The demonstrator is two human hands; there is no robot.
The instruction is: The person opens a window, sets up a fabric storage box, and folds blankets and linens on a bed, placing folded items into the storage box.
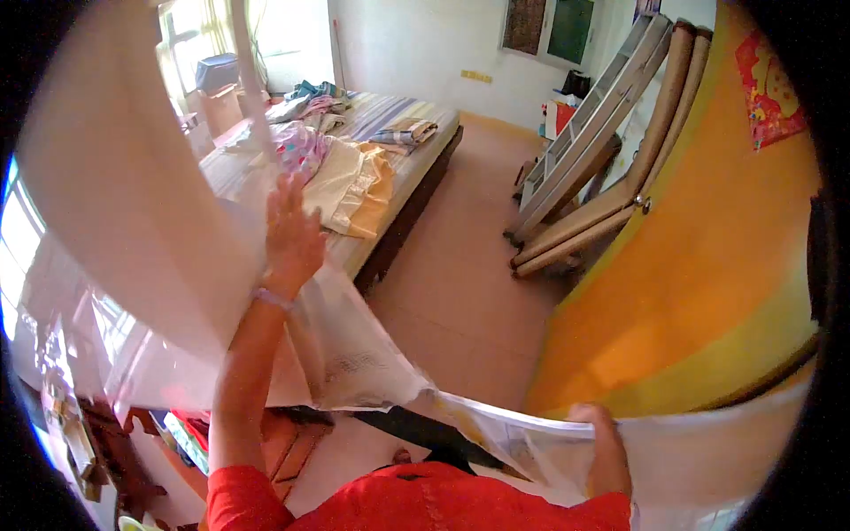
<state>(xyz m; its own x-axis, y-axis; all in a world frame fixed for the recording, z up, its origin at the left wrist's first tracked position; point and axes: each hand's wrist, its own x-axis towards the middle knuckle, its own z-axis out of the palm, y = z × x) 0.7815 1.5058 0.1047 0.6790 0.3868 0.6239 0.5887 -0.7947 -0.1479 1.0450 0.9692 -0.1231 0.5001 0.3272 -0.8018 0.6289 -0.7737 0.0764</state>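
A sheer white curtain [363, 354] with a pale hem spreads in front of me, from the left side across to the right. My left hand [294, 234] is raised at centre left with its fingers stretched out, against the hanging part of the curtain. Low on the right, my right hand [600, 434] closes over the curtain's white top edge; most of its fingers are hidden behind the cloth. Between the two hands the edge sags in a curve at about chest height.
Beyond the curtain stands a bed [412, 181] with folded clothes and a yellow cloth [354, 190]. An aluminium ladder [589, 119] and brown folded frames [655, 150] lean at the right wall. An orange door [691, 265] stands open on the right. Wooden furniture [292, 442] is below left.
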